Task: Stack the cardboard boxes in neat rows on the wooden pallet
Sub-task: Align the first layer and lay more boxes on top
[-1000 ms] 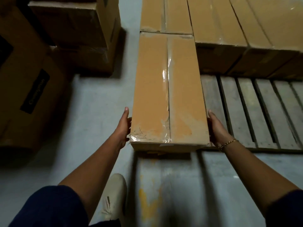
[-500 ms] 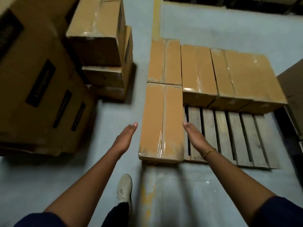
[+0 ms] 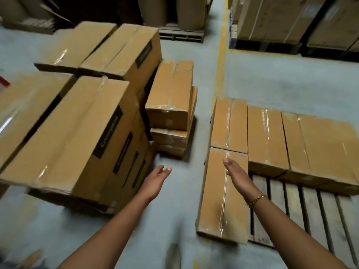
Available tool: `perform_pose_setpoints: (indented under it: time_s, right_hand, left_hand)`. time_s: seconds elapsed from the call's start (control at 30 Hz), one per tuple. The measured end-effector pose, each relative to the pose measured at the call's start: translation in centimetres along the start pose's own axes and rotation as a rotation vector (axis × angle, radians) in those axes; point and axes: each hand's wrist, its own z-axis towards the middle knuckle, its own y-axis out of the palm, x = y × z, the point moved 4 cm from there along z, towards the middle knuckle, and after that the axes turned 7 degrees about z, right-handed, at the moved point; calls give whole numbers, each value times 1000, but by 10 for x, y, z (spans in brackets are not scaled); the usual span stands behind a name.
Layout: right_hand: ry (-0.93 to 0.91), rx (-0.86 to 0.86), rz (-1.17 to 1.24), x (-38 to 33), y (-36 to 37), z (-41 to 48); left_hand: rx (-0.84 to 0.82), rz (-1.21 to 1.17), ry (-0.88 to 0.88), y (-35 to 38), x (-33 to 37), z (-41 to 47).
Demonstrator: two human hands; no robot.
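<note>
Cardboard box (image 3: pixel 213 200) lies beneath the loose-fingered right hand (image 3: pixel 236 175); left hand (image 3: pixel 155 181) loose, empty.

loc: warehouse | evid: stacked cartons (image 3: pixel 64 136), wood pallet (image 3: pixel 309 210), yellow floor line (image 3: pixel 221 61), concrete flr (image 3: pixel 281 74)

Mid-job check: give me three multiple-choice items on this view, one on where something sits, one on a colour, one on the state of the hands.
1. Where does the box below the right hand lie?
A) at the front left of the wooden pallet
B) on the bare floor
C) atop the back row

2. The floor line is:
A) red
B) yellow
C) white

3. The left hand and right hand are:
A) both gripping a box
B) both open, holding nothing
C) left gripping, right open

Answers: 1 A, it lies flat at that end of the pallet; 2 B, its paint is yellow; 3 B, the fingers are straight and grip nothing.
</note>
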Motion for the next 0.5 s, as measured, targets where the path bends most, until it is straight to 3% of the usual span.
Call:
perform_pose_setpoints:
  time_s: [0.5]
  right_hand:
    - [-37, -89, -55, -128, 18, 141]
  left_hand:
    - [123, -24, 2, -64, 120, 127]
